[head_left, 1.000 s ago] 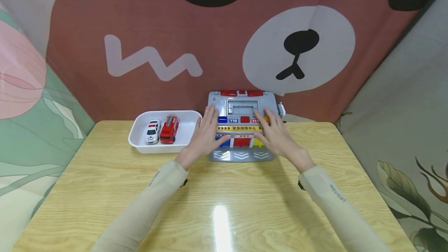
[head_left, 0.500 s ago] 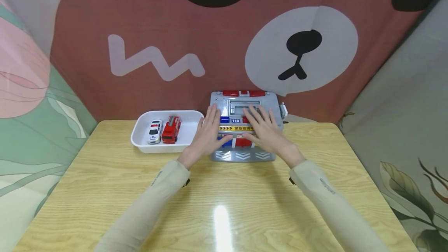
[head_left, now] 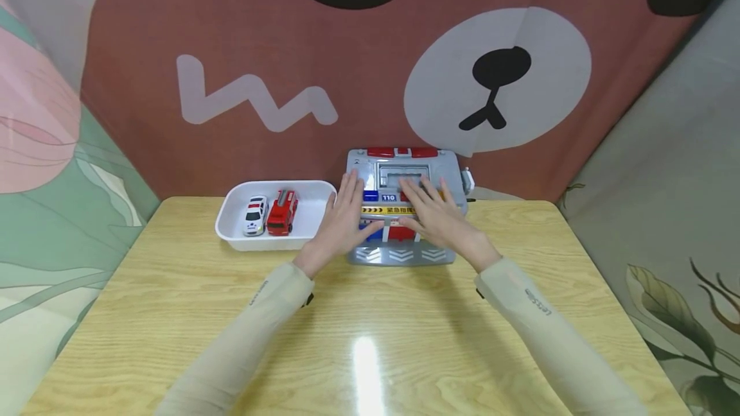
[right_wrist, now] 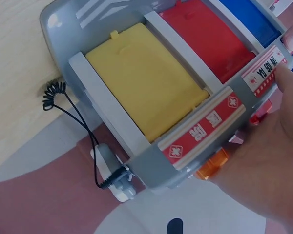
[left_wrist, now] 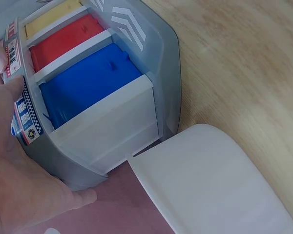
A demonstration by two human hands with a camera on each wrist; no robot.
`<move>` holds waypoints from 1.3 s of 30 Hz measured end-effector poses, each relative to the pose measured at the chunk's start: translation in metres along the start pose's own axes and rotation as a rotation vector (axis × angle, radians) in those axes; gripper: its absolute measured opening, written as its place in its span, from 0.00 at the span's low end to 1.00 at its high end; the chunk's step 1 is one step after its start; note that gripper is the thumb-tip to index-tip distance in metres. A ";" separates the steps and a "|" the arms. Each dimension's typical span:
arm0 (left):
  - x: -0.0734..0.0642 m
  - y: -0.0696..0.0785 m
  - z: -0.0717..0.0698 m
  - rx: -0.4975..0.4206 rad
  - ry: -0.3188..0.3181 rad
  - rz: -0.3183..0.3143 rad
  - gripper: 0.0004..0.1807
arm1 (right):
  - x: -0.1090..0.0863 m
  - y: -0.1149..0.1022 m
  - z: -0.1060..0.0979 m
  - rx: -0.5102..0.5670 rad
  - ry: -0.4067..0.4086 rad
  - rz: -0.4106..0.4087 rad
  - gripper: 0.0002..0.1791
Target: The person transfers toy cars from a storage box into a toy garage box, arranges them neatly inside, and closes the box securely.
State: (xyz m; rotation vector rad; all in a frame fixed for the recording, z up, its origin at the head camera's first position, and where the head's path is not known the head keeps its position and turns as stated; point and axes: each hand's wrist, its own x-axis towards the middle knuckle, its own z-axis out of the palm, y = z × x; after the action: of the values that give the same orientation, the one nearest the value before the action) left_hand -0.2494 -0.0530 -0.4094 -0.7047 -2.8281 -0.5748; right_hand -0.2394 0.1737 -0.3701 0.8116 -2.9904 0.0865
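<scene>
A white tray (head_left: 272, 244) stands at the left part of the table's (head_left: 416, 332) far edge, holding a white toy car (head_left: 254, 216) and a red toy fire truck (head_left: 282, 213) side by side. Its raised wall probably serves to keep both vehicles together; their long axes run roughly from far edge to near edge.

The left hand (head_left: 340, 226) lies along the left side of the toy station (head_left: 386, 210), fingers straight, thumb across the front. Nothing is gripped; the placement suggests steadying.

The toy station is at the middle of the far edge, just right of the tray; contact between the two cannot be confirmed. Its front faces the near edge, presumably for access to the doors: blue door (left_wrist: 90, 83) at left, red door (left_wrist: 67, 40) in the middle, yellow door (right_wrist: 146, 80) at right, all closed. Its long axis appears to follow the far edge, though depth is foreshortened.

The right hand (head_left: 442, 217) lies over the station's upper right part, fingers spread and gripping nothing. Whether any button is pressed cannot be told.

A white handset (right_wrist: 110, 170) hangs on the station's right side, beside a black coiled cord (right_wrist: 53, 95).
</scene>
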 end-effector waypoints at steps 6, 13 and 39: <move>0.000 0.000 -0.001 0.011 -0.004 -0.006 0.54 | 0.000 -0.004 -0.008 0.006 -0.059 0.008 0.43; 0.000 0.000 -0.002 0.023 -0.002 -0.008 0.55 | 0.003 -0.004 -0.015 0.016 -0.123 0.030 0.43; -0.001 0.000 0.002 0.007 0.006 -0.003 0.54 | -0.012 0.018 -0.006 0.154 -0.015 -0.033 0.44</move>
State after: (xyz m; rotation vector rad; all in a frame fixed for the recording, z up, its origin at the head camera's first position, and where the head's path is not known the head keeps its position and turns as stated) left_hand -0.2490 -0.0530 -0.4114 -0.6971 -2.8243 -0.5661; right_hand -0.2379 0.1952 -0.3653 0.8797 -3.0123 0.3141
